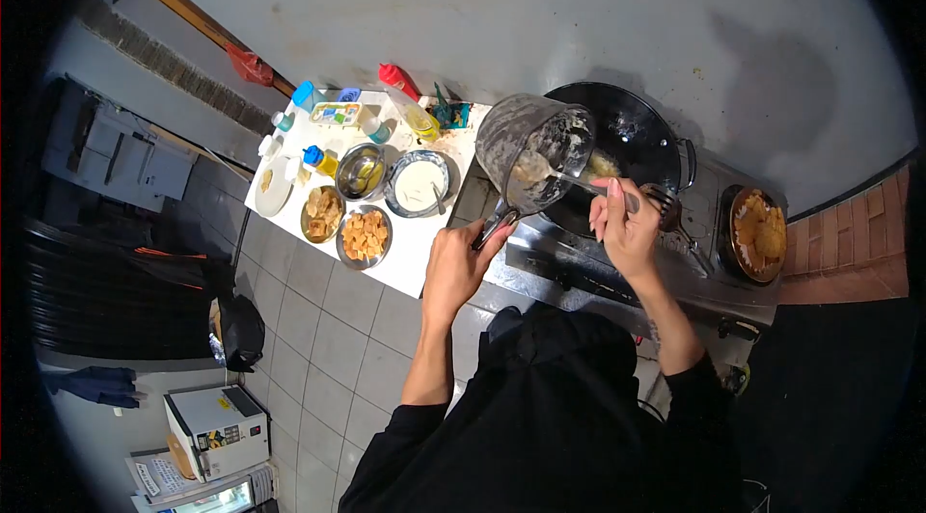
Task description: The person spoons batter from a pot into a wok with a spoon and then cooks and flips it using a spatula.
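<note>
My left hand (457, 267) is wrapped round the black handle of a saucepan (502, 142), which is tilted with its mouth towards the wok. Pale batter-like residue coats the pan's inside. Between the fingers of my right hand (622, 224) is a metal spoon (577, 181), its bowl inside the saucepan with a lump of pale mixture on it. Behind and to the right, a black wok (632, 118) sits on the stove, partly hidden by the pan and my hand; a pale yellowish piece (604, 164) shows in it.
A slotted utensil (675, 214) lies on the stove (617, 272) beside my right hand. Browned food fills a round dish (759, 235) at far right. The white table (405, 262) holds a bowl of white batter (421, 185), cut orange-brown pieces (365, 235), a steel bowl (361, 172) and several bottles.
</note>
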A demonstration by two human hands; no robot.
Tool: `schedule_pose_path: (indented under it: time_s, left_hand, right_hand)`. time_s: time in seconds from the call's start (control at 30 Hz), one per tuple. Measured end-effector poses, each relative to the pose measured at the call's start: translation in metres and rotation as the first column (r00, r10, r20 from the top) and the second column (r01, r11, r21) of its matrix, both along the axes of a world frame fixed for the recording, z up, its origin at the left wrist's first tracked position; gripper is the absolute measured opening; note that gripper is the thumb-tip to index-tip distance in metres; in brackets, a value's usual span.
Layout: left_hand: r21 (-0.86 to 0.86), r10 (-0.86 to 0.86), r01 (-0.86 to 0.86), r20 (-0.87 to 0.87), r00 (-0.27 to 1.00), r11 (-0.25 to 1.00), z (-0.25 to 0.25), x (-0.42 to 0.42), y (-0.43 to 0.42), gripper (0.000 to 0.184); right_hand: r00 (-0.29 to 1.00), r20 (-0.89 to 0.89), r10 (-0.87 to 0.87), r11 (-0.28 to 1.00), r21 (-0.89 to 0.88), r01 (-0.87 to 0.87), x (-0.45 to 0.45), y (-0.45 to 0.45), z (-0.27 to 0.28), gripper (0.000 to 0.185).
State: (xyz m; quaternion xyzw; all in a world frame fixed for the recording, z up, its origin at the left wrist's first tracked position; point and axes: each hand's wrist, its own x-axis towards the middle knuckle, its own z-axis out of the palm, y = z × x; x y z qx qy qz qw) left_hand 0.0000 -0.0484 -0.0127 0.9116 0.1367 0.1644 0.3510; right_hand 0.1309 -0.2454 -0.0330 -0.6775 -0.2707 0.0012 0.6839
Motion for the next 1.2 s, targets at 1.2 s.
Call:
schedule_pose_path:
  time_s: [1.2]
  left_hand:
    - [-0.661,0.192,-0.245,-0.154,0.969,0.709,-0.036,-0.043,0.046,0.036]
  right_hand:
    - [0.913,0.405,0.055,0.859,-0.485,0.164,0.036,-0.047,-0.059,0.018]
